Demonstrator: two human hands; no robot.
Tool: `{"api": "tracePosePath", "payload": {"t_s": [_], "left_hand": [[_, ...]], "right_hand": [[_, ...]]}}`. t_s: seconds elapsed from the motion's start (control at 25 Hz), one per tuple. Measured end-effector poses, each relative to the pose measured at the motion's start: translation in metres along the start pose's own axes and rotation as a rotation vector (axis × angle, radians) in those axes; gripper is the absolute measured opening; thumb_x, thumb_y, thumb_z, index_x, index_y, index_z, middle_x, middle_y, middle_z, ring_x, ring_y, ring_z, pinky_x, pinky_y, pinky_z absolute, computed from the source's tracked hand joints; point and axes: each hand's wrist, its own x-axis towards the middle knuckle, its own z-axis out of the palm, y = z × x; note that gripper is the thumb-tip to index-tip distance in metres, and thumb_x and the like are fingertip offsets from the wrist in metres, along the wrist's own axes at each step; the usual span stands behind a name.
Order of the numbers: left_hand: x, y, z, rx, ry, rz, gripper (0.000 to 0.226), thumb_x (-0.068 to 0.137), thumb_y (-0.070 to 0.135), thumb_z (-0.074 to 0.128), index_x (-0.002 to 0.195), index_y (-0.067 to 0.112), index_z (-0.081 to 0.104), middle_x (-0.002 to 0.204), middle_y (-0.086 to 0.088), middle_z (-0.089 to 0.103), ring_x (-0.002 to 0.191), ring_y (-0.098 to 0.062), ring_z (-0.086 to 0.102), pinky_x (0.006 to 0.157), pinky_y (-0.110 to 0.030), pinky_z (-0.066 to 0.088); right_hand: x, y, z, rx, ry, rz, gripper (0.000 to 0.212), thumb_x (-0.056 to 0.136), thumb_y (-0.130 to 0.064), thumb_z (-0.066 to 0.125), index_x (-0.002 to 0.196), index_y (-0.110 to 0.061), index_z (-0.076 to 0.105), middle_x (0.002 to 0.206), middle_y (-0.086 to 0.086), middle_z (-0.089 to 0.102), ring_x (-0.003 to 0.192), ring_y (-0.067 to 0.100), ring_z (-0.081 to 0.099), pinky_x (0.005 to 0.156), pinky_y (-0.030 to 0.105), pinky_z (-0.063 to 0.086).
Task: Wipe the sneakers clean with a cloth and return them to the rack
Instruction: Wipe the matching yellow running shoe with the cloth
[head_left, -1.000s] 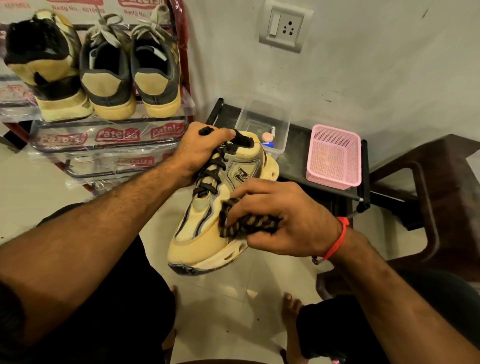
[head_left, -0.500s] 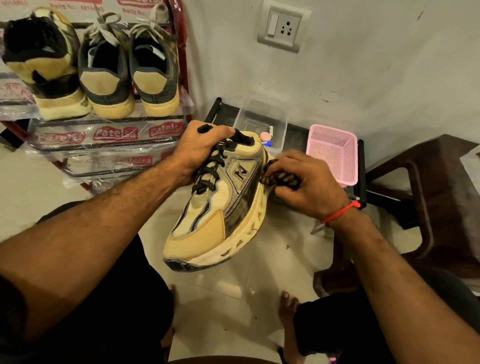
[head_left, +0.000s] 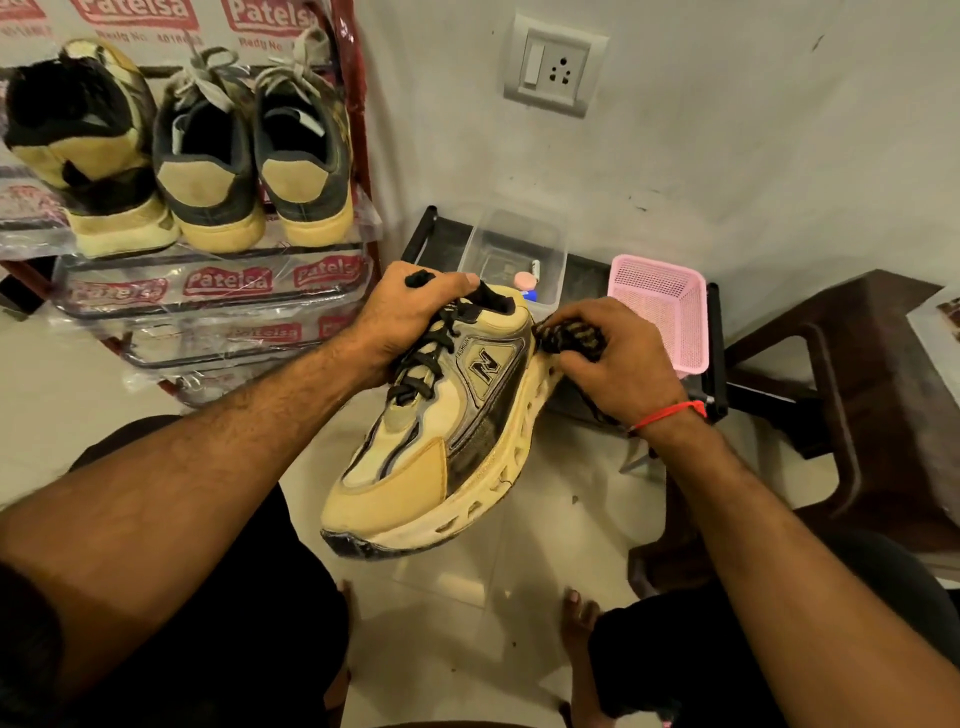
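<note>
Tan-and-black sneaker (head_left: 441, 431), dark checked cloth (head_left: 574, 338), pink basket (head_left: 662, 306)

rack (head_left: 332, 304) left, three shoes (head_left: 208, 156) on it | tub (head_left: 511, 254) then basket (head_left: 660, 312) right

A pale scuffed wall (head_left: 727, 130) carries a switch-and-socket plate (head_left: 555, 65) at twelve o'clock; glossy light floor tiles (head_left: 467, 623) at six; a dark brown chair (head_left: 857, 415) at three.

Three sneakers (head_left: 208, 171) stand heels outward on the top shelf of a plastic-wrapped red rack (head_left: 218, 291); beside it a low black stand (head_left: 587, 270) carries a clear plastic box (head_left: 511, 249) and a pink mesh basket (head_left: 662, 306), all on a pale tiled floor (head_left: 47, 395)
</note>
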Motion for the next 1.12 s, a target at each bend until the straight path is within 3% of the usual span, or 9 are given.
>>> {"api": "tracePosePath", "payload": {"t_s": [0.08, 0.24, 0.44, 0.56, 0.68, 0.8, 0.92, 1.04, 1.12], "left_hand": [[0.001, 0.0, 0.004, -0.002, 0.034, -0.055, 0.035, 0.095, 0.031, 0.069, 0.074, 0.004, 0.068, 0.059, -0.002, 0.062, 0.052, -0.012, 0.059, 0.056, -0.025, 0.05], [0.006, -0.001, 0.004, 0.095, 0.251, -0.207, 0.049, 0.088, 0.057, 0.071, 0.075, 0.01, 0.071, 0.075, -0.006, 0.073, 0.07, -0.018, 0.068, 0.069, -0.033, 0.053], [0.002, 0.005, -0.006, -0.027, 0.366, -0.349, 0.06, 0.083, 0.066, 0.07, 0.107, 0.011, 0.068, 0.099, -0.007, 0.076, 0.09, -0.025, 0.073, 0.08, -0.04, 0.061], [-0.013, 0.016, -0.006, -0.331, 0.145, -0.503, 0.055, 0.081, 0.054, 0.078, 0.112, 0.01, 0.067, 0.098, -0.01, 0.078, 0.082, -0.026, 0.077, 0.065, -0.042, 0.063], [-0.037, 0.024, 0.006, -0.125, -0.102, -0.577, 0.034, 0.084, 0.042, 0.08, 0.101, 0.014, 0.07, 0.092, -0.006, 0.078, 0.078, -0.024, 0.075, 0.066, -0.042, 0.059], [-0.057, 0.022, 0.02, 0.345, -0.065, -0.394, 0.036, 0.079, 0.056, 0.079, 0.093, 0.024, 0.068, 0.094, 0.0, 0.071, 0.089, -0.021, 0.067, 0.068, -0.035, 0.056], [-0.074, 0.017, 0.02, 0.918, -0.001, -0.061, 0.054, 0.065, 0.082, 0.069, 0.098, 0.039, 0.072, 0.14, -0.001, 0.043, 0.125, -0.028, 0.039, 0.103, -0.044, 0.044], [-0.082, 0.013, 0.012, 1.081, -0.037, 0.309, 0.077, 0.065, 0.095, 0.053, 0.112, 0.039, 0.075, 0.17, 0.006, -0.013, 0.153, -0.039, -0.001, 0.118, -0.065, 0.015], [-0.082, 0.015, 0.012, 1.145, -0.086, 0.483, 0.094, 0.068, 0.101, 0.034, 0.121, 0.034, 0.073, 0.172, 0.003, -0.008, 0.157, -0.037, -0.004, 0.119, -0.071, 0.008]], "right_hand": [[-0.003, 0.001, -0.003, 0.039, 0.036, 0.041, 0.032, 0.084, -0.01, 0.073, 0.115, -0.017, 0.068, 0.116, 0.005, 0.067, 0.107, 0.014, 0.058, 0.093, 0.015, 0.047], [-0.012, -0.011, -0.013, 0.164, 0.017, 0.139, 0.031, 0.087, -0.012, 0.071, 0.116, -0.02, 0.067, 0.11, -0.01, 0.065, 0.098, 0.002, 0.06, 0.091, 0.017, 0.048], [-0.025, -0.038, -0.018, 0.21, 0.353, -0.032, 0.03, 0.088, -0.018, 0.07, 0.117, -0.017, 0.065, 0.111, -0.001, 0.067, 0.104, 0.01, 0.062, 0.093, 0.02, 0.049], [-0.034, -0.038, -0.01, 0.271, 0.421, 0.021, 0.025, 0.089, -0.02, 0.071, 0.114, -0.017, 0.065, 0.11, -0.003, 0.067, 0.105, 0.008, 0.06, 0.094, 0.02, 0.048], [-0.034, -0.03, -0.017, 0.42, 0.52, 0.129, 0.024, 0.09, -0.014, 0.072, 0.11, -0.023, 0.062, 0.102, -0.014, 0.064, 0.099, -0.003, 0.059, 0.091, 0.018, 0.05], [-0.032, -0.027, -0.031, 0.571, 0.596, 0.255, 0.024, 0.089, -0.009, 0.072, 0.11, -0.018, 0.063, 0.093, -0.028, 0.062, 0.092, -0.014, 0.058, 0.088, 0.015, 0.052], [-0.035, -0.03, -0.035, 0.586, 0.596, 0.218, 0.023, 0.088, -0.006, 0.072, 0.11, -0.012, 0.065, 0.092, -0.041, 0.06, 0.092, -0.014, 0.059, 0.087, 0.013, 0.051], [-0.033, -0.024, -0.045, 0.71, 0.652, 0.197, 0.025, 0.086, -0.014, 0.074, 0.104, -0.03, 0.066, 0.101, -0.013, 0.07, 0.101, 0.007, 0.067, 0.095, 0.039, 0.056], [-0.03, -0.021, -0.055, 0.825, 0.695, 0.214, 0.024, 0.082, -0.026, 0.075, 0.097, -0.043, 0.067, 0.106, 0.001, 0.072, 0.105, 0.021, 0.069, 0.095, 0.049, 0.056]]}}
